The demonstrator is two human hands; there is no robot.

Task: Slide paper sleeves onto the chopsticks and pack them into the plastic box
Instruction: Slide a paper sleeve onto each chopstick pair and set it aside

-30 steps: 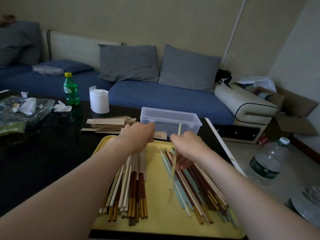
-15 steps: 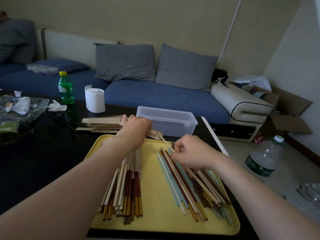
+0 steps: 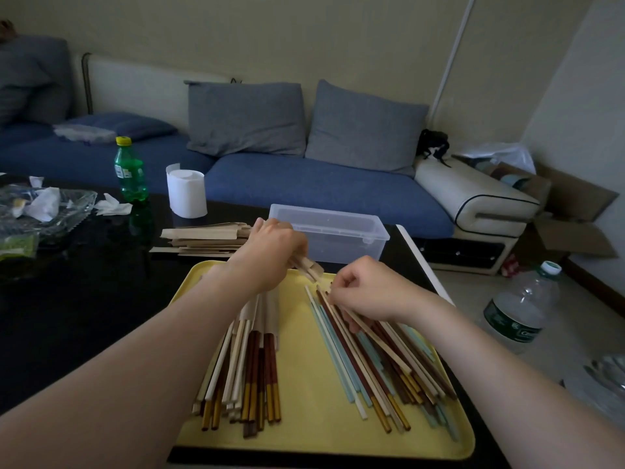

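A person works over a yellow tray [image 3: 304, 431] at the near right corner of a black coffee table [image 3: 74, 299], both bare forearms reaching in from the near edge. The left hand [image 3: 270, 255], at the tray's far edge, is closed around a tan paper sleeve [image 3: 309, 265] whose open end points right, toward the other hand. The right hand [image 3: 365, 291], just beside it over the tray's right half, has its fingers curled and pinched at the tip of a pale chopstick [image 3: 372, 336]; whether that tip has entered the sleeve cannot be told.

On the tray's left half lies a bundle of sleeved chopsticks [image 3: 247, 377], brown, cream and amber ends toward the near edge. On the right half, loose chopsticks [image 3: 382, 377] in light blue, brown and cream fan out under the right hand.

The clear plastic box [image 3: 333, 236] stands open just beyond the tray's far edge, near the table's right edge; no chopsticks can be made out in it. A stack of spare paper sleeves [image 3: 206, 238] lies to its left, partly behind the left hand. Farther back on the table stand a roll of toilet paper [image 3: 186, 189] and a green soda bottle [image 3: 130, 172], with a glass dish [image 3: 44, 211] of crumpled tissues at the left edge. A large water bottle [image 3: 521, 308] stands on the floor to the right, before a blue sofa [image 3: 304, 187].
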